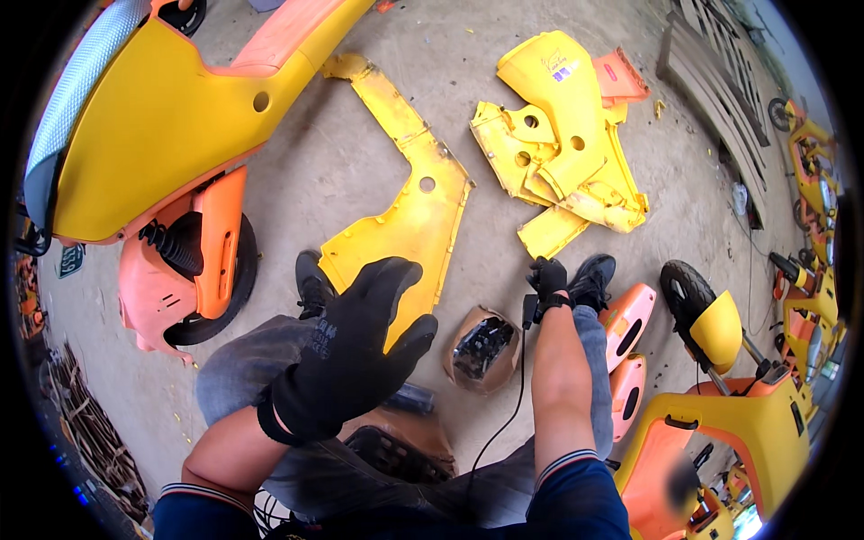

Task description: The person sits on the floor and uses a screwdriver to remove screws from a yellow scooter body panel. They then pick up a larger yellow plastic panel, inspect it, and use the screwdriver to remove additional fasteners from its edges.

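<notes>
My left hand (355, 346), in a black glove, is open with thumb and fingers spread. It hovers over the near end of a long yellow body panel (405, 225) that has a round hole and scuffed edges; the glove hides part of that panel. My right hand (547, 279), gloved in black too, is beside my right knee with its fingers curled; whatever is inside them is hidden. A small black box on a cord (528, 310) hangs at that wrist. Just left of it stands an open brown paper container (483, 387) with small dark parts inside.
Several yellow panels (567, 135) lie piled ahead. An orange-and-yellow scooter (162, 135) stands at left; another scooter body (756, 414) is at right. Two pink-orange covers (628, 396) lie by my right leg, a wooden pallet (720, 81) at far right, a brown bag (423, 432) between my legs.
</notes>
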`<act>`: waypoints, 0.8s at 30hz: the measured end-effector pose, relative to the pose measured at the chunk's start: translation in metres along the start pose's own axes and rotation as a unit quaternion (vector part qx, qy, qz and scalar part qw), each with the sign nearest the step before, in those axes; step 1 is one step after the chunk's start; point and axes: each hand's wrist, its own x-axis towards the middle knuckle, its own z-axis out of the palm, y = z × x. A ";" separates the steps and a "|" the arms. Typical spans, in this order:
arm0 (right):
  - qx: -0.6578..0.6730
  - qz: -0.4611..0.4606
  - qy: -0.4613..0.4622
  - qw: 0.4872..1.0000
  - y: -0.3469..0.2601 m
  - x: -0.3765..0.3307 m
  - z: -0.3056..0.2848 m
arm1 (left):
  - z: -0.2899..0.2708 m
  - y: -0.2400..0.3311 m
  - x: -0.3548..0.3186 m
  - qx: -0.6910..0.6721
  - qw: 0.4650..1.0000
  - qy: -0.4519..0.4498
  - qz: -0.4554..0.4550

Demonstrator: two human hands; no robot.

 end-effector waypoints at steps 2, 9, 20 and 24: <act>-0.037 -0.014 -0.003 0.999 -0.004 -0.007 0.009 | -0.001 0.000 0.000 0.000 1.000 0.001 0.001; -0.514 -0.361 -0.189 0.755 0.016 0.004 -0.030 | -0.001 -0.002 0.000 -0.013 1.000 0.012 0.014; -0.113 -0.024 -0.091 0.989 -0.051 -0.019 -0.004 | -0.004 0.000 -0.001 -0.014 1.000 0.016 0.014; 0.091 -0.105 -0.021 0.990 -0.080 0.010 -0.005 | -0.002 0.000 0.003 -0.021 1.000 0.015 0.015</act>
